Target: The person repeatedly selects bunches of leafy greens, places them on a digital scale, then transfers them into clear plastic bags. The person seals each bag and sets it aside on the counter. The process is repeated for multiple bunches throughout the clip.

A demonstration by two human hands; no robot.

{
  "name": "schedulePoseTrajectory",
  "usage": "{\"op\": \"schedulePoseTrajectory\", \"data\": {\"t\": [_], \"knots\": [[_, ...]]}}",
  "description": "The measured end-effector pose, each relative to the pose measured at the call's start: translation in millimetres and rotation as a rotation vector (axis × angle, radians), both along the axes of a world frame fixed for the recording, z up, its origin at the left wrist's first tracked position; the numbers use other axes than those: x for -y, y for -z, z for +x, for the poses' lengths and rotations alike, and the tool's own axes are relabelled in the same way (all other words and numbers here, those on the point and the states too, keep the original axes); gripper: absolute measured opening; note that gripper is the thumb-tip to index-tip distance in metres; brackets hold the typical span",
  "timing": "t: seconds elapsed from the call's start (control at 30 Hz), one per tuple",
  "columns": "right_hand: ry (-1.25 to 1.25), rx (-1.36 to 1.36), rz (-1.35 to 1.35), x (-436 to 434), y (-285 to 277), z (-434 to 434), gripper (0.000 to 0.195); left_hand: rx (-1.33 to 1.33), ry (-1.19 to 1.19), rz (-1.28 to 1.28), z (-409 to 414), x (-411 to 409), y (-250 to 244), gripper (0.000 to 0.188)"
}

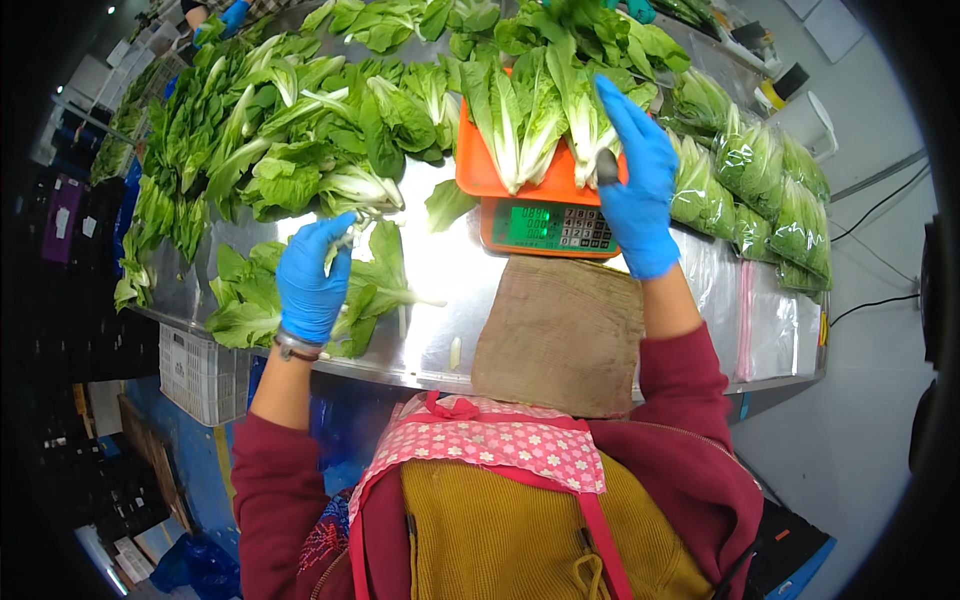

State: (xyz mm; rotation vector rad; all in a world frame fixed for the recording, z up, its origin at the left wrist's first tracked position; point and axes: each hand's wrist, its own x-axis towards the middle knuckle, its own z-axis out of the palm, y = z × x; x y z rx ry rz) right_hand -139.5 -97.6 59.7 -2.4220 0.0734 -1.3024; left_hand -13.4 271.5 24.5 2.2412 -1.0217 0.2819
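Several heads of leafy lettuce (517, 135) lie side by side in the orange tray (474, 161) of a digital scale (551, 227) with a lit green display. My right hand (637, 169), in a blue glove with a dark cover on the thumb, is at the tray's right side, against the rightmost head; whether it grips it I cannot tell. My left hand (315, 277), also gloved in blue, is over loose leaves (251, 300) at the table's near left. Small pale stem pieces (352, 231) show by its curled fingertips; its hold on them is unclear.
A large heap of leafy greens (262, 142) covers the metal table's left side. Bagged greens (750, 172) are stacked at the right, beyond clear plastic bags (780, 322). A brown cloth (559, 337) lies before the scale. Another person's gloved hand (234, 16) is at the far left.
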Motion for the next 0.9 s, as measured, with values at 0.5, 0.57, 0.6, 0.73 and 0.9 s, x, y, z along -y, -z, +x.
{"op": "schedulePoseTrajectory", "data": {"t": [0.5,0.57,0.6,0.73,0.9], "knots": [[-0.151,-1.147,-0.124,-101,99,-127,0.076,-0.090,0.223,0.595,-48,-53,94,0.062],[-0.224,-1.302,-0.107,-103,85,-103,0.056,-0.105,0.267,0.625,-37,-71,96,0.054],[-0.230,-1.420,-0.112,-107,78,-86,0.046,-0.075,0.265,0.588,-34,-77,98,0.048],[-0.407,-0.778,-0.080,-144,73,12,0.025,-0.064,0.270,0.468,-28,-91,100,0.044],[-0.085,-0.489,-0.149,-203,116,148,0.046,-0.272,0.222,0.323,-29,-87,92,0.044]]}}
